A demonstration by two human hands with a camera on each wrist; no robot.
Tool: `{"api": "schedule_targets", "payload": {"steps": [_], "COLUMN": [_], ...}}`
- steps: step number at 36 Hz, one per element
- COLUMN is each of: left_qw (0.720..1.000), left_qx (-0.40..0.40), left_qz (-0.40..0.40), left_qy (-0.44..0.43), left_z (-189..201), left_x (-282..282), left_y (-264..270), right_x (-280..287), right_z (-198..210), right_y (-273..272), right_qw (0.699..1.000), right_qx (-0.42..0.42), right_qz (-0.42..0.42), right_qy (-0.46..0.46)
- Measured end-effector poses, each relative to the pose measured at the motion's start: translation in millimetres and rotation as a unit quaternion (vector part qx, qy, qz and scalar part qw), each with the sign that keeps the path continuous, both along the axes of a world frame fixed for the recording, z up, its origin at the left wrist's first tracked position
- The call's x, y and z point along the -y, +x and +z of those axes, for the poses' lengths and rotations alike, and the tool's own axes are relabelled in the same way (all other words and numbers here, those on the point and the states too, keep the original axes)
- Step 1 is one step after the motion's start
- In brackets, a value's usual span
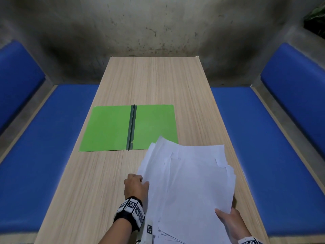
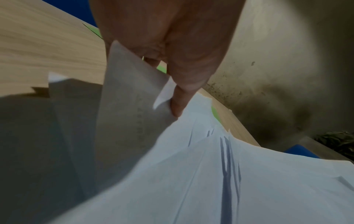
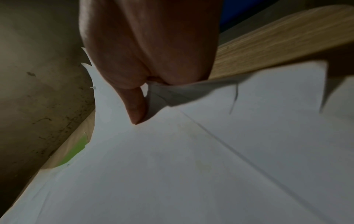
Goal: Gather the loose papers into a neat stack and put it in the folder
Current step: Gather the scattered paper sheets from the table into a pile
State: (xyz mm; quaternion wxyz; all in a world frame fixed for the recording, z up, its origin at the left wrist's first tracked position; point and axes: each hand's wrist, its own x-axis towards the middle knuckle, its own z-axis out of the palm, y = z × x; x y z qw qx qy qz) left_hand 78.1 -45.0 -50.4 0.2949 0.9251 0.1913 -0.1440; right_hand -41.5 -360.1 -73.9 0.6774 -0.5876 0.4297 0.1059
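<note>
A ragged pile of white papers [image 1: 190,182] is lifted off the near right part of the wooden table [image 1: 154,81], sheets fanned out at uneven angles. My left hand [image 1: 136,186] pinches the pile's left edge, thumb on top, as the left wrist view shows [image 2: 178,97]. My right hand [image 1: 226,219] grips the near right corner, thumb pressed on the top sheet [image 3: 136,104]. A green folder [image 1: 109,129] lies open and flat in the table's middle, its dark spine [image 1: 131,127] up the centre. The pile's far corner overlaps the folder's near right corner.
Blue padded benches [image 1: 52,155] [image 1: 263,147] run along both sides of the table. A stained concrete wall [image 1: 158,23] closes the far end. Bare table shows beyond the folder and in front of it on the left.
</note>
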Motion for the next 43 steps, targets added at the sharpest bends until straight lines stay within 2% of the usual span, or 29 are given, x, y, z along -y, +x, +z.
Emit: {"api": "schedule_targets", "payload": {"steps": [5, 9, 14, 19, 23, 27, 31, 35, 41, 43], "left_qw": [1.0, 0.998, 0.987, 0.997, 0.992, 0.991, 0.993, 0.991, 0.977, 0.968], "left_qx": [-0.023, -0.028, -0.036, 0.011, 0.041, 0.024, 0.029, 0.076, 0.176, 0.204], "left_qz": [0.016, 0.037, 0.06, 0.024, 0.053, 0.063, 0.05, 0.041, 0.055, 0.059], "left_qy": [0.006, -0.038, -0.142, -0.077, -0.106, -0.114, -0.104, -0.105, -0.109, -0.135], "left_z": [-6.0, -2.4, 2.6, -3.4, -1.4, 2.5, 15.5, 34.9, 91.1, 109.1], "left_x": [-16.2, -21.5, -24.0, -38.7, -49.6, -65.5, -87.1, -114.0, -138.6, -143.6], "left_y": [1.3, -0.8, -3.3, -5.3, -9.3, -14.9, -17.8, -19.2, -14.9, -14.4], "right_x": [-0.5, -1.2, -1.9, -3.1, -7.0, -10.2, -13.7, -15.1, -17.0, -19.1], "right_z": [-0.8, 1.6, 1.1, 3.0, 4.3, 2.7, 4.4, 2.6, -6.0, -5.6], "right_y": [1.1, 3.0, 4.5, 3.9, 4.1, 5.2, 7.9, 11.9, 17.4, 19.5], "right_qw": [1.0, 1.0, 1.0, 1.0, 0.999, 0.999, 0.999, 0.999, 0.997, 0.997], "right_qx": [0.005, 0.01, 0.0, 0.003, 0.017, 0.018, 0.024, 0.018, 0.002, 0.0], "right_qz": [0.001, 0.009, 0.016, 0.021, 0.022, 0.021, 0.027, 0.037, 0.071, 0.081], "right_qy": [0.011, 0.018, 0.01, 0.01, 0.025, 0.029, 0.028, 0.023, 0.0, 0.001]}}
